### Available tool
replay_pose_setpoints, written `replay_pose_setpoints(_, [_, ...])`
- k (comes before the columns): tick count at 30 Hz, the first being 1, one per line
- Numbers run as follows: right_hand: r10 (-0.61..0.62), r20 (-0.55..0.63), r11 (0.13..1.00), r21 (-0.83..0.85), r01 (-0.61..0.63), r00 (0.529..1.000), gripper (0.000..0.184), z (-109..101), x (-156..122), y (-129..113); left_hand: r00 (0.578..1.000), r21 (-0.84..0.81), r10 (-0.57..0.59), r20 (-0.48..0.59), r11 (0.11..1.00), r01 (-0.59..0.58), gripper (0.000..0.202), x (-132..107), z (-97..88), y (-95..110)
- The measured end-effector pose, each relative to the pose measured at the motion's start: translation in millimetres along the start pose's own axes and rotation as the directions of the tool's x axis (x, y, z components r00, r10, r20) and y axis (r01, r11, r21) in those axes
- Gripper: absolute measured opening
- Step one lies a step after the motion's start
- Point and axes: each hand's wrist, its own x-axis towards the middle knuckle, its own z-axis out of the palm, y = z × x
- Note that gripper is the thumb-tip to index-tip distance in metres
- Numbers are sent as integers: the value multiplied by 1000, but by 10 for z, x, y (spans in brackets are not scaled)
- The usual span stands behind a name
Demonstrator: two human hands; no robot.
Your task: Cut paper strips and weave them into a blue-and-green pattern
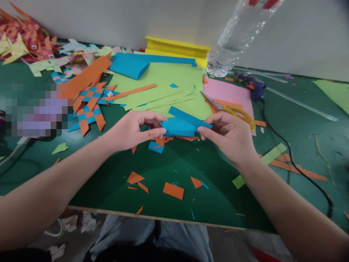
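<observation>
My left hand (140, 129) pinches the left end of a folded blue piece of paper (178, 128) between thumb and fingers. A blue paper strip (188, 117) lies slantwise over that piece, and my right hand (229, 134) pinches its lower right end. Both papers are held above the table, in front of the green paper sheets (177, 78). Just beyond my right hand lie scissors (227, 108) with yellow handles, blades apart. Below my left fingers are small blue paper pieces (156, 147) and orange scraps.
Woven orange-and-blue paper pieces (91, 105) lie on the left, near a blurred-out device with a cable. A plastic bottle (231, 40) stands at the back wall. A glue gun (252, 85) trails its black cord (286, 142) down the right side. Orange scraps (173, 191) dot the front.
</observation>
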Motion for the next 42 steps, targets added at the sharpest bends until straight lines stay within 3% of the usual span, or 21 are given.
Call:
replay_pose_setpoints(12, [-74,103,997,34,71,992,14,17,-29,10,998,50,-39,-39,998,41,25,1,-22,56])
replay_pose_setpoints(21, [-32,54,998,-54,35,998,11,28,-34,7,998,35,-15,-53,999,17,42,-1,-17,87])
replay_pose_setpoints(25, [-31,48,996,-83,34,998,10,35,-36,4,999,-20,-32,-25,999,32,27,-18,1,72])
replay_pose_setpoints(30, [-49,81,989,-134,60,996,11,40,-48,-11,996,109,-2,-94,994,12,15,-36,32,37])
replay_pose_setpoints(37, [16,72,994,-113,-8,997,31,33,-68,-45,994,166,23,-110,986,-5,15,-30,26,68])
replay_pose_setpoints(42, [43,50,990,-135,-36,998,25,25,-59,-57,995,188,18,-101,982,1,17,-32,24,81])
